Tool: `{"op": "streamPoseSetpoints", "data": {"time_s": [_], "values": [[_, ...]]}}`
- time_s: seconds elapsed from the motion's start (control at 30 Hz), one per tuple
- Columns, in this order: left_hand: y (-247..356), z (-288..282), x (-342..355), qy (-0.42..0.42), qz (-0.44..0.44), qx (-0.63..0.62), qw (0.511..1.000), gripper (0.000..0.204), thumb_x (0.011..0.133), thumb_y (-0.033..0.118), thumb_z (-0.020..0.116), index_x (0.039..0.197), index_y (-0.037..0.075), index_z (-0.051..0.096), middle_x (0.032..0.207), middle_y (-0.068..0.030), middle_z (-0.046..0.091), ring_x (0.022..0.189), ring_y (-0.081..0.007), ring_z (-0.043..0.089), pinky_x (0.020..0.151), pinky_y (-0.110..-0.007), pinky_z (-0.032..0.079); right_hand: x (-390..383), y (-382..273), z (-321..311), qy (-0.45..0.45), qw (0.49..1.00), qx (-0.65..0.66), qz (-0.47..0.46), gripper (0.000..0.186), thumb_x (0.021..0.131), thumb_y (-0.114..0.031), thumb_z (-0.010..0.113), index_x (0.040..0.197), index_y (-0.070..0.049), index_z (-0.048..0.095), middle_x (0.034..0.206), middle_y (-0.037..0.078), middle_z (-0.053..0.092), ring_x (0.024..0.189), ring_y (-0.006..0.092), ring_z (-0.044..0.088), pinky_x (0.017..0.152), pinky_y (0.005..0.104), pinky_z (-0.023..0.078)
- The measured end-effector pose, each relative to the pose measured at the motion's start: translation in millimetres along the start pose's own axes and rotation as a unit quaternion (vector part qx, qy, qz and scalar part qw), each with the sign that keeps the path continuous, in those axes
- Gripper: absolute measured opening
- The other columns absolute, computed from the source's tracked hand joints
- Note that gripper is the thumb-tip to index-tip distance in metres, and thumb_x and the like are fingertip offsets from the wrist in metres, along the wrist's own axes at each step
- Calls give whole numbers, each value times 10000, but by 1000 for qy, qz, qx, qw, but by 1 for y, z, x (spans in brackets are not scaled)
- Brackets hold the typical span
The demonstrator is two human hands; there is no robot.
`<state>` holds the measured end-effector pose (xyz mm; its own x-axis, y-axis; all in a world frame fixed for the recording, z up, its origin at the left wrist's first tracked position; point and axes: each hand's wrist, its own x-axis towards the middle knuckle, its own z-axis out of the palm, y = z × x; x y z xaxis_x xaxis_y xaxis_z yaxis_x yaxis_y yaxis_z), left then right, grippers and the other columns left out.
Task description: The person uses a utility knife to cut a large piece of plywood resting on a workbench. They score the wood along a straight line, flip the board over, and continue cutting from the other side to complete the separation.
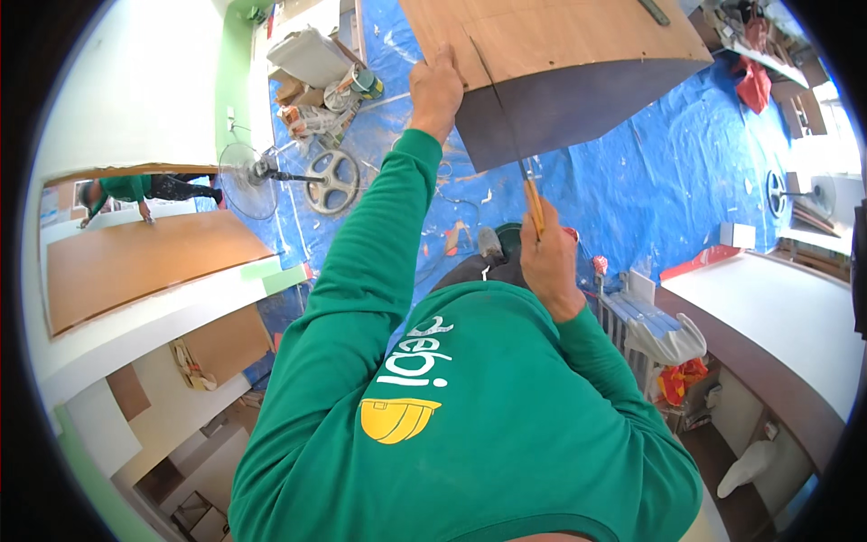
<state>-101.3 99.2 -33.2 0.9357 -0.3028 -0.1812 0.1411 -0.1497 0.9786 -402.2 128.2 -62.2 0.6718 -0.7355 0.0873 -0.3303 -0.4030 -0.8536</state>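
My right hand (pixel 551 266) is wrapped round the orange-brown handle of a handsaw (pixel 534 203). Its long, narrow blade reaches away from me, across the near edge and onto the top of a wooden board (pixel 551 36). Whether the teeth are inside the wood cannot be made out. My left hand (pixel 436 93) grips the board's left edge, left of the blade, with the fingers closed over it. Below the board's pale top, a dark grey-brown face (pixel 560 113) slopes down toward me. A small dark bar (pixel 654 11) lies on the board's far right part.
Blue plastic sheeting (pixel 668 181) covers the floor. A standing fan (pixel 253 176) is at the left, with bags and a bucket (pixel 365 83) behind it. Another person (pixel 135 190) leans over a brown panel (pixel 153 262) at far left. A white-topped counter (pixel 768 307) stands at the right.
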Motion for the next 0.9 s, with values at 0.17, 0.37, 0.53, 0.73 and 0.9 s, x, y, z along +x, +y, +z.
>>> {"op": "streamPoseSetpoints", "data": {"time_s": [0.17, 0.37, 0.53, 0.73, 0.9], "values": [[-9, 4, 4, -2, 16, -27, 1000, 533, 1082, 367, 638, 1176, -157, 636, 1055, -195, 736, 900, -243, 703, 777, -369, 564, 120, -24, 40, 17, 997, -25, -71, 193, 1074, -202, 617, 1189, -50, 586, 789, 271, 702, 767, 515, 696, 661, 615, 511], [-5, 0, 18, 3, 40, -28, 999, 506, 1085, 351, 639, 1181, -145, 657, 1051, -171, 731, 897, -215, 686, 762, -369, 562, 143, -35, 43, -3, 999, 43, -29, 263, 1087, -278, 618, 1147, -22, 601, 791, 281, 701, 798, 542, 684, 708, 615, 515], [6, 5, 2, 3, 36, -30, 999, 475, 1087, 347, 638, 1140, -123, 675, 1019, -146, 727, 880, -201, 672, 751, -369, 548, 137, -39, 20, -28, 992, 121, 29, 366, 1112, -360, 597, 1148, 2, 642, 842, 293, 709, 810, 550, 684, 697, 590, 508], [-7, -3, 6, 13, 29, -51, 998, 482, 1093, 373, 630, 1112, -104, 691, 975, -123, 722, 889, -219, 671, 780, -379, 536, 7, -11, -23, -76, 992, 67, 79, 366, 1130, -323, 539, 1220, 7, 668, 862, 295, 717, 787, 506, 711, 662, 556, 516], [-20, 4, 27, 87, 83, 153, 981, 459, 1093, 374, 622, 1129, -76, 707, 935, -222, 737, 873, -296, 694, 778, -410, 548, 27, 14, 6, 19, 994, -11, -109, 343, 1086, -228, 571, 1346, -17, 649, 903, 237, 734, 801, 435, 737, 653, 526, 549]]}}
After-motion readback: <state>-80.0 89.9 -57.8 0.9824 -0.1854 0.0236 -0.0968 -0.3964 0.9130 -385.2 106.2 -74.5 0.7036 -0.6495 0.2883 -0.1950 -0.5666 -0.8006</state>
